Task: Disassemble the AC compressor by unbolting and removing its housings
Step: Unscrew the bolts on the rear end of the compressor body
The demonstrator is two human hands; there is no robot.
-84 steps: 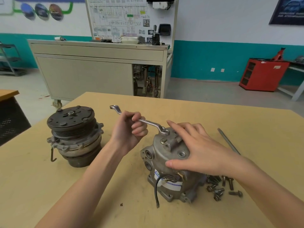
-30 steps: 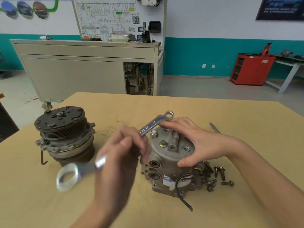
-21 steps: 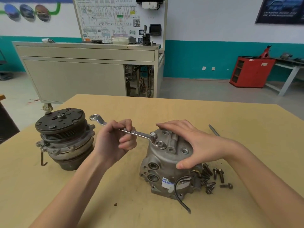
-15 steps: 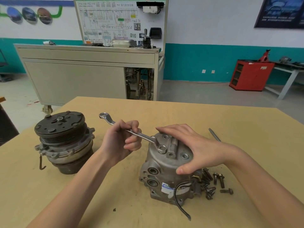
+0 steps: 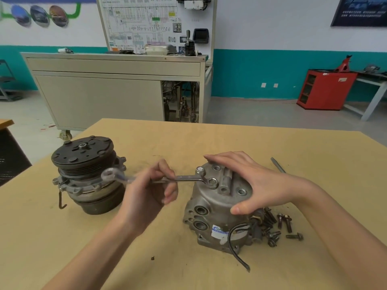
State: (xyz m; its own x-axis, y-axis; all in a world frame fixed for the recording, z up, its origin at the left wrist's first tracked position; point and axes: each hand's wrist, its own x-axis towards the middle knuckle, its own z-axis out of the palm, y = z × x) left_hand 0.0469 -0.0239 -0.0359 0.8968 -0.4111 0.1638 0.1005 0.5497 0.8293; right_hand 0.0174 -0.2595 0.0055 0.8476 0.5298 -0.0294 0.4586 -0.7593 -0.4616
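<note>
Gripping the wrench (image 5: 159, 179) mid-shaft, the left hand (image 5: 146, 195) has its grip closed, with the ring end seated on a bolt atop the compressor housing (image 5: 211, 206). The right hand (image 5: 255, 183) lies open and flat across that housing. It stands on a tan desk (image 5: 314, 164), loose bolts (image 5: 278, 227) just beside it, a pulley section (image 5: 85, 174) well to the left. Beyond are a grey cabinet (image 5: 100, 97), a teal-banded wall (image 5: 251, 72) and a red cart (image 5: 326, 88).

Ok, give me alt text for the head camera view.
A left hand turns a ring wrench on a bolt atop a grey compressor housing, steadied by the right hand. Loose bolts lie to its right.
</note>
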